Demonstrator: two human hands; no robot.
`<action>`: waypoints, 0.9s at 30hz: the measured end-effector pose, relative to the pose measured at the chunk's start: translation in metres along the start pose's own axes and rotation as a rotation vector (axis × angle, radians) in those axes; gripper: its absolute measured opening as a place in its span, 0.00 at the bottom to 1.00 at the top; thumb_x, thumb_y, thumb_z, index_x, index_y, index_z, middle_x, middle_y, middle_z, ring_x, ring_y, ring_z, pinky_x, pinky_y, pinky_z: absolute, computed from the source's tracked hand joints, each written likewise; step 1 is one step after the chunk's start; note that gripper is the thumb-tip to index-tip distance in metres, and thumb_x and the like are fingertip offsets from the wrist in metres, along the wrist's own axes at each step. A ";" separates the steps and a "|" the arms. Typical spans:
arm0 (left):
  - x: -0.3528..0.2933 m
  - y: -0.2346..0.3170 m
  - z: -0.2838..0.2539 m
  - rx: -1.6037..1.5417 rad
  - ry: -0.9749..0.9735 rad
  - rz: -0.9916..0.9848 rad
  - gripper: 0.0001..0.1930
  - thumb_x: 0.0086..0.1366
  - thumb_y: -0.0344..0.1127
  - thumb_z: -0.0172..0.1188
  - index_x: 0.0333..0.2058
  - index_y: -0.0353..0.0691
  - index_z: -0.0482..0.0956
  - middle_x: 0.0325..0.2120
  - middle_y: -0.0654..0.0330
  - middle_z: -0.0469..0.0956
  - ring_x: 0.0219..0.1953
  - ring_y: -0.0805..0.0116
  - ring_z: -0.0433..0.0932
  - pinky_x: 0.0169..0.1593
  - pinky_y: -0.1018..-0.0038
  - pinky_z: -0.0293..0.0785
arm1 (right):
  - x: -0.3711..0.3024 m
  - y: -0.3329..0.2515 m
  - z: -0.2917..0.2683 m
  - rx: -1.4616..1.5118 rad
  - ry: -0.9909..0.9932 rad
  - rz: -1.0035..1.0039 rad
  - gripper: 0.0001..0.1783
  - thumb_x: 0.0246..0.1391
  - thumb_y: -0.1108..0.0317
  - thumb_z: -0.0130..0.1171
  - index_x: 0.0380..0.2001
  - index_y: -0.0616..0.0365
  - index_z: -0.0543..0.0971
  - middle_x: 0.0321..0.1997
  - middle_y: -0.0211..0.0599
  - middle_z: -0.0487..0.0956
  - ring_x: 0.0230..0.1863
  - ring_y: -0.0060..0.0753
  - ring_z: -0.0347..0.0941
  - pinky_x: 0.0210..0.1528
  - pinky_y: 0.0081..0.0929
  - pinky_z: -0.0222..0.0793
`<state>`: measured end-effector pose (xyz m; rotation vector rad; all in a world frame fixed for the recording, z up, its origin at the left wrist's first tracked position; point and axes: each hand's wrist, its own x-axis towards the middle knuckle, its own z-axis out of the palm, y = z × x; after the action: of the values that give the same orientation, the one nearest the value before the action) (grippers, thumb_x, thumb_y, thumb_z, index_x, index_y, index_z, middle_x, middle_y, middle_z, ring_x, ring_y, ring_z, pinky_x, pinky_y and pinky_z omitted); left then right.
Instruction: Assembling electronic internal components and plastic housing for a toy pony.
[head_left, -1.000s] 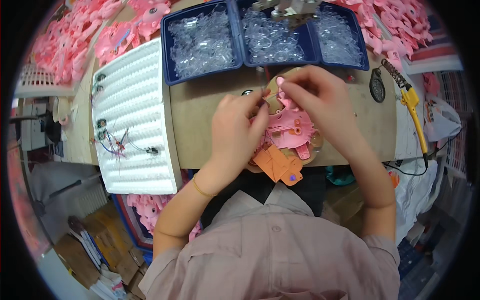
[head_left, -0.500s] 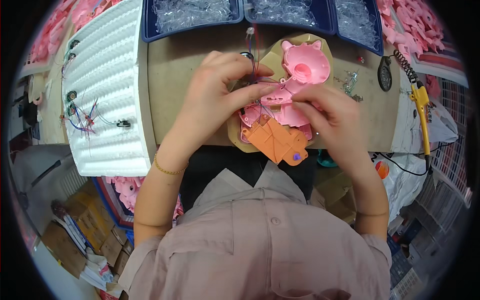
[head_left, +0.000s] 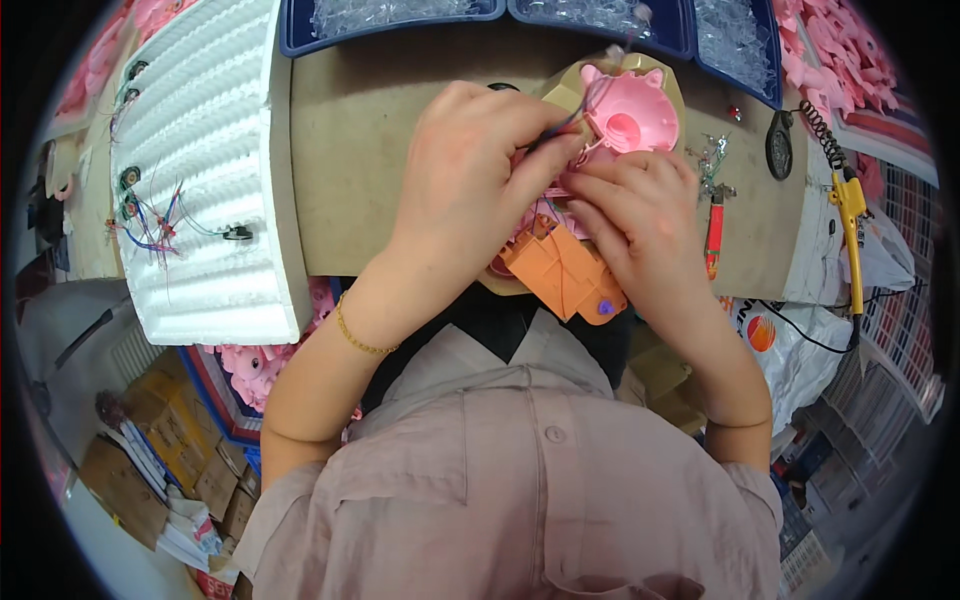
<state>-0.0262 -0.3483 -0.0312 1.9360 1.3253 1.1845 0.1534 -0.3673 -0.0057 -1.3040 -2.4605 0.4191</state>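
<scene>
A pink toy shell half (head_left: 650,112) with an eared, bowl-shaped head lies open in a tan holder (head_left: 676,82) on the bench. My left hand (head_left: 490,160) pinches thin dark wires (head_left: 568,122) above the shell's neck; their loose ends, with a small blurred clear tip, stick up past the head. My right hand (head_left: 640,205) is closed, its bent fingertips meeting my left ones over the shell. What it grips is hidden. Below the hands, an orange plastic part (head_left: 562,272) with a purple piece on it hangs over the bench's front edge, thin wires running across it.
White ribbed foam (head_left: 205,190) at left carries small wired components (head_left: 150,225). Blue bins (head_left: 400,40) of clear plastic pieces line the back. At right are small metal parts (head_left: 712,155), a red-handled tool (head_left: 714,235), a black oval object (head_left: 778,148) and a yellow-handled tool (head_left: 848,205) on a coiled cord.
My left hand has moved right and slightly up with the wires, whose ends swung right over the toy's head. My right fingers have drawn in against the left. The red-handled tool has come into sight.
</scene>
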 end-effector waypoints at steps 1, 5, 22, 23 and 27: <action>0.000 0.002 0.000 0.001 -0.001 -0.008 0.07 0.53 0.35 0.64 0.29 0.38 0.81 0.24 0.59 0.78 0.30 0.59 0.72 0.38 0.68 0.68 | 0.000 0.001 -0.001 0.010 -0.017 -0.007 0.09 0.49 0.70 0.59 0.36 0.56 0.80 0.38 0.29 0.77 0.43 0.35 0.69 0.54 0.35 0.56; 0.002 0.005 -0.001 -0.009 -0.035 -0.105 0.08 0.55 0.32 0.63 0.34 0.39 0.82 0.27 0.60 0.79 0.31 0.66 0.73 0.37 0.73 0.70 | 0.003 -0.001 -0.009 0.065 -0.090 0.026 0.09 0.49 0.70 0.58 0.36 0.55 0.80 0.38 0.30 0.77 0.44 0.35 0.69 0.54 0.36 0.56; -0.002 0.001 0.005 0.097 0.015 0.018 0.07 0.51 0.34 0.64 0.29 0.40 0.82 0.22 0.60 0.78 0.29 0.60 0.73 0.38 0.68 0.68 | 0.011 -0.004 -0.009 -0.214 -0.139 -0.072 0.08 0.48 0.70 0.59 0.34 0.57 0.79 0.36 0.31 0.77 0.42 0.37 0.70 0.52 0.34 0.59; -0.003 0.002 0.004 0.115 -0.002 0.020 0.06 0.51 0.34 0.64 0.29 0.40 0.82 0.22 0.61 0.78 0.29 0.60 0.73 0.38 0.68 0.68 | 0.010 0.001 -0.008 -0.218 -0.138 -0.069 0.08 0.48 0.70 0.59 0.34 0.57 0.79 0.36 0.31 0.77 0.42 0.37 0.70 0.52 0.34 0.59; -0.001 0.002 0.006 0.125 0.011 0.046 0.06 0.51 0.34 0.65 0.28 0.40 0.82 0.22 0.62 0.78 0.30 0.61 0.73 0.37 0.68 0.68 | 0.009 0.012 -0.013 0.019 -0.017 -0.071 0.07 0.48 0.71 0.58 0.32 0.58 0.78 0.33 0.33 0.76 0.41 0.39 0.70 0.49 0.34 0.60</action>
<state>-0.0205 -0.3502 -0.0325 2.0598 1.3976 1.1607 0.1632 -0.3518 0.0026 -1.2068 -2.5021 0.4356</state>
